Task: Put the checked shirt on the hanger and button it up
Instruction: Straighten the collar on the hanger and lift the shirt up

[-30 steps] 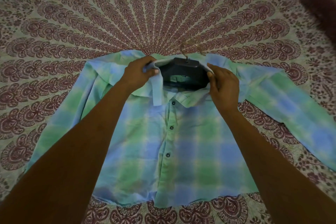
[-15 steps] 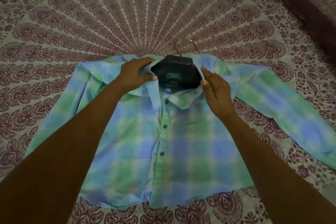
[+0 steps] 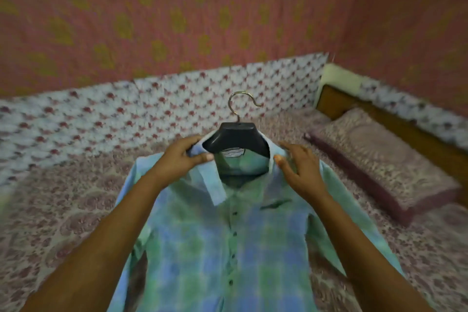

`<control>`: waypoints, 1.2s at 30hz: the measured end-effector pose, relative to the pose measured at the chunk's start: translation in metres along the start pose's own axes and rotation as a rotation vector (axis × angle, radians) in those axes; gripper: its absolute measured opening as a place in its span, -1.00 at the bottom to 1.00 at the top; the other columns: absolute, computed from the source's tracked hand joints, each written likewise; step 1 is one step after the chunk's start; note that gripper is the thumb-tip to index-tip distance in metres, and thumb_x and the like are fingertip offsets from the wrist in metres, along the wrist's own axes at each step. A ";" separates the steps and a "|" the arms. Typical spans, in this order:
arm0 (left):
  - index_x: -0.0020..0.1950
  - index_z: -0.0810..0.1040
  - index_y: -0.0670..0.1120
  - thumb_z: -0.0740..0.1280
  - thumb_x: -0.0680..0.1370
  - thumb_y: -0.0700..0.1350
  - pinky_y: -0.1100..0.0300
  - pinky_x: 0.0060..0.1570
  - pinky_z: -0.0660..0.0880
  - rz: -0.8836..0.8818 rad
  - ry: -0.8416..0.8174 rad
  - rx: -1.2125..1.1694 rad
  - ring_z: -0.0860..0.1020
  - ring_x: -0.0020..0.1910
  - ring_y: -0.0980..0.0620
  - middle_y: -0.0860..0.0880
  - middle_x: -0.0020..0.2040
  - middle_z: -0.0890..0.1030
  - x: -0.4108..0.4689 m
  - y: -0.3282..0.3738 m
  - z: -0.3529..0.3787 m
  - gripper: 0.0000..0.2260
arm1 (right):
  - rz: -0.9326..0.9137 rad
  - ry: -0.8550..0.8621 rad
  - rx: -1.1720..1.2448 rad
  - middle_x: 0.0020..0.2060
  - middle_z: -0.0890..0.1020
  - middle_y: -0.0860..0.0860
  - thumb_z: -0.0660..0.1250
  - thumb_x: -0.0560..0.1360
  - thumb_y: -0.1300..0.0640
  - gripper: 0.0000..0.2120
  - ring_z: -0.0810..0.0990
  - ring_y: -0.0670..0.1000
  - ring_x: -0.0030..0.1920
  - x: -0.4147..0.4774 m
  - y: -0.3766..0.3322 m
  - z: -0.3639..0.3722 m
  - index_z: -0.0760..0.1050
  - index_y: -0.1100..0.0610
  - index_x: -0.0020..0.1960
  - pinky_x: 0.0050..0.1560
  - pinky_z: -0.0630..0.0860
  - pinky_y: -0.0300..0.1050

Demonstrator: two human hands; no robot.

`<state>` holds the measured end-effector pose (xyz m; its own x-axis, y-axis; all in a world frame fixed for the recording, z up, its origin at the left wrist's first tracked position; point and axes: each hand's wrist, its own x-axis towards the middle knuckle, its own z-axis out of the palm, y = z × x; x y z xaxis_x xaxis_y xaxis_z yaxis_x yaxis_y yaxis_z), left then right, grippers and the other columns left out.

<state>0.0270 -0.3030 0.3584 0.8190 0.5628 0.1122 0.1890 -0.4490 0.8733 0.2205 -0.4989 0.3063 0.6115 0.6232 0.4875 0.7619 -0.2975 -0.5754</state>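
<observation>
The blue-and-green checked shirt (image 3: 202,248) hangs upright in front of me on a black hanger (image 3: 236,138) with a metal hook. Its front is closed, and a row of dark buttons runs down the middle. My left hand (image 3: 181,158) pinches the left side of the collar at the hanger's shoulder. At the right shoulder, by the collar, my right hand (image 3: 300,168) rests with its fingers spread on the cloth. The picture is blurred by motion.
Behind the shirt lies the bed with a maroon patterned sheet (image 3: 63,210). A matching pillow (image 3: 385,159) lies at the right by a wooden headboard (image 3: 395,121). A floral cloth (image 3: 101,119) lines the pink wall.
The shirt on its hanger has been lifted off the bed and now hangs upright. My view has swung up to the wall. My right hand has loosened to spread fingers.
</observation>
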 end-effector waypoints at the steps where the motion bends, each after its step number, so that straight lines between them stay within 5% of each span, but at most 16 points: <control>1: 0.03 0.54 -0.03 0.39 0.47 -0.12 0.23 -0.09 0.43 0.047 0.012 0.024 0.48 -0.13 0.12 -0.05 -0.09 0.57 -0.006 0.027 -0.011 -0.85 | -0.021 0.019 0.012 0.12 0.59 0.10 0.05 0.42 -0.32 -0.36 0.51 0.14 0.16 0.006 -0.017 -0.025 0.46 0.12 0.25 0.22 0.40 0.13; 5: 0.01 0.54 -0.07 0.36 0.50 -0.09 -0.01 -0.03 0.46 0.148 0.060 0.081 0.55 -0.03 -0.11 -0.17 -0.03 0.59 -0.038 0.113 -0.041 -0.87 | -0.166 0.128 -0.017 -0.04 0.61 0.06 0.01 0.45 -0.33 -0.39 0.56 0.11 -0.03 0.010 -0.066 -0.096 0.48 0.13 0.15 -0.04 0.42 0.01; 8: -0.05 0.53 -0.02 0.34 0.51 -0.10 0.09 -0.09 0.47 0.211 0.076 0.080 0.55 -0.12 0.00 -0.02 -0.13 0.58 -0.068 0.172 -0.054 -0.96 | -0.281 0.250 -0.137 -0.24 0.56 0.10 -0.02 0.45 -0.34 -0.38 0.52 0.15 -0.22 0.002 -0.103 -0.150 0.46 0.19 -0.06 -0.19 0.20 -0.14; 12: -0.05 0.51 -0.02 0.32 0.52 -0.11 0.21 -0.15 0.47 0.294 0.084 0.089 0.54 -0.17 0.06 0.00 -0.14 0.56 -0.117 0.245 -0.068 -0.97 | -0.336 0.406 -0.203 -0.40 0.52 0.16 -0.14 0.44 -0.39 -0.44 0.50 0.21 -0.36 -0.016 -0.151 -0.221 0.26 0.09 -0.28 -0.28 0.21 -0.09; 16: -0.02 0.51 0.10 0.35 0.51 -0.03 0.30 -0.17 0.50 0.408 0.100 0.075 0.57 -0.20 0.27 0.10 -0.10 0.58 -0.163 0.297 -0.080 -0.92 | -0.358 0.465 -0.292 -0.41 0.53 0.16 -0.18 0.42 -0.44 -0.33 0.51 0.24 -0.34 -0.026 -0.190 -0.277 0.29 0.14 -0.32 -0.28 0.26 -0.04; 20: 0.11 0.40 0.30 0.34 0.42 0.20 0.30 -0.01 0.44 0.381 0.114 0.085 0.49 0.09 0.21 0.31 0.11 0.46 -0.193 0.305 -0.087 -0.71 | -0.337 0.470 -0.357 -0.37 0.56 0.17 -0.02 0.44 -0.35 -0.46 0.52 0.24 -0.29 -0.037 -0.213 -0.305 0.29 0.13 -0.31 -0.23 0.26 -0.02; 23: 0.39 0.32 0.00 0.29 0.53 0.02 0.19 0.13 0.31 0.335 0.203 0.139 0.35 0.35 -0.03 0.02 0.39 0.37 -0.202 0.303 -0.093 -0.56 | -0.330 0.500 -0.396 -0.32 0.59 0.20 0.03 0.46 -0.32 -0.45 0.54 0.26 -0.23 -0.047 -0.225 -0.316 0.35 0.18 -0.28 -0.18 0.31 0.02; 30: 0.38 0.35 0.02 0.25 0.56 0.03 0.12 0.22 0.30 0.301 0.141 0.110 0.33 0.29 0.09 0.10 0.28 0.37 -0.201 0.289 -0.108 -0.61 | -0.305 0.504 -0.427 -0.28 0.61 0.21 -0.20 0.32 -0.40 -0.39 0.56 0.27 -0.18 -0.052 -0.231 -0.309 0.29 0.12 -0.29 -0.16 0.31 0.02; 33: 0.30 0.46 -0.01 0.20 0.57 -0.12 0.09 0.30 0.32 0.308 0.204 0.043 0.38 0.30 0.03 0.01 0.30 0.46 -0.198 0.274 -0.124 -0.70 | -0.289 0.530 -0.426 -0.30 0.61 0.22 -0.19 0.31 -0.41 -0.38 0.55 0.27 -0.22 -0.056 -0.231 -0.309 0.29 0.13 -0.31 -0.23 0.22 -0.04; 36: 0.22 0.52 -0.12 0.14 0.57 -0.29 0.13 0.13 0.40 0.260 0.232 0.157 0.47 0.14 0.03 -0.06 0.18 0.55 -0.199 0.256 -0.138 -0.71 | -0.273 0.549 -0.419 -0.30 0.60 0.24 -0.17 0.31 -0.42 -0.37 0.54 0.28 -0.23 -0.059 -0.231 -0.305 0.30 0.14 -0.32 -0.23 0.22 -0.04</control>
<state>-0.1623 -0.4345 0.6254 0.7092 0.5504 0.4406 0.0866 -0.6882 0.7203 0.0741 -0.6878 0.6108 0.3241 0.2961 0.8985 0.8524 -0.5033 -0.1417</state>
